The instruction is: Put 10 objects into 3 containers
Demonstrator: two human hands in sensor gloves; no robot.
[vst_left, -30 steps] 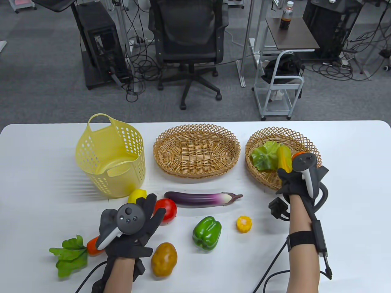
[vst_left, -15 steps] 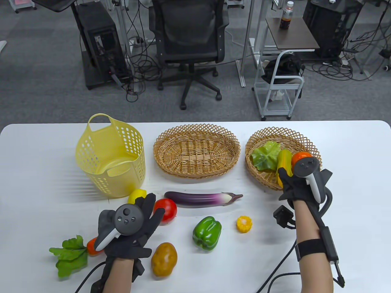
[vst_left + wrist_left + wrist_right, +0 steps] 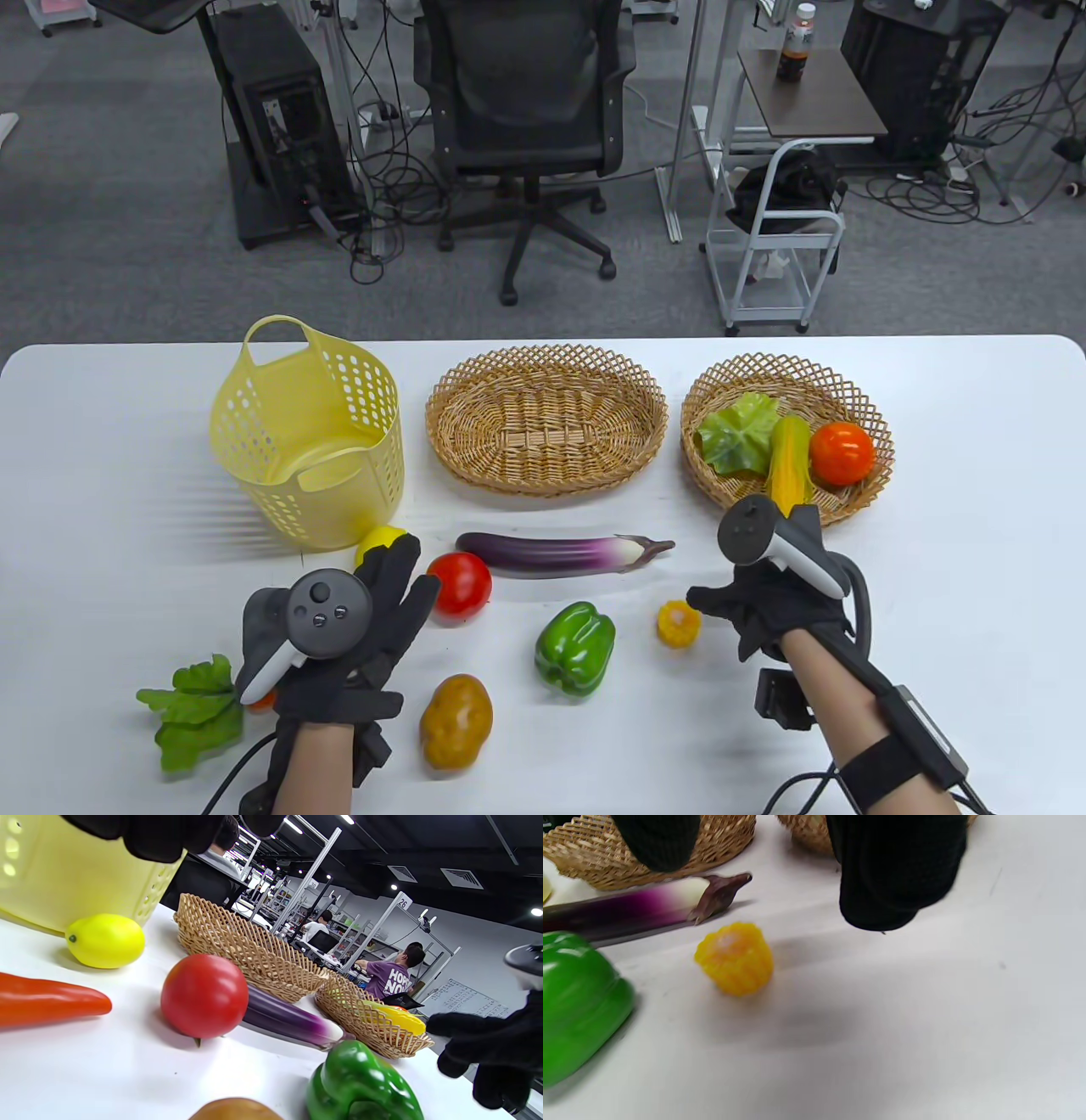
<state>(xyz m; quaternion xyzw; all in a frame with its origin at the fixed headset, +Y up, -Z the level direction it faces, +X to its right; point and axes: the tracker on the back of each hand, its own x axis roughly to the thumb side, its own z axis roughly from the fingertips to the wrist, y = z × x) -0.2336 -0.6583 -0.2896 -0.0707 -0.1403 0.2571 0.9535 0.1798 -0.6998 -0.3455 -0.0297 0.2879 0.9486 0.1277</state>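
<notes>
Your left hand (image 3: pixel 339 645) hovers over carrot (image 3: pixel 259 698), fingers spread, holding nothing — lemon (image 3: pixel 379 541) and red tomato (image 3: pixel 459 584) just beyond fingertips. Yellow basket (image 3: pixel 310 433) and middle wicker basket (image 3: pixel 546 418) hold no items. Your right hand (image 3: pixel 768 598) sits beside corn piece (image 3: pixel 678 623), fingers loosely apart, gripping nothing. Right wicker basket (image 3: pixel 785 384) holds lettuce, corn cob, tomato.
</notes>
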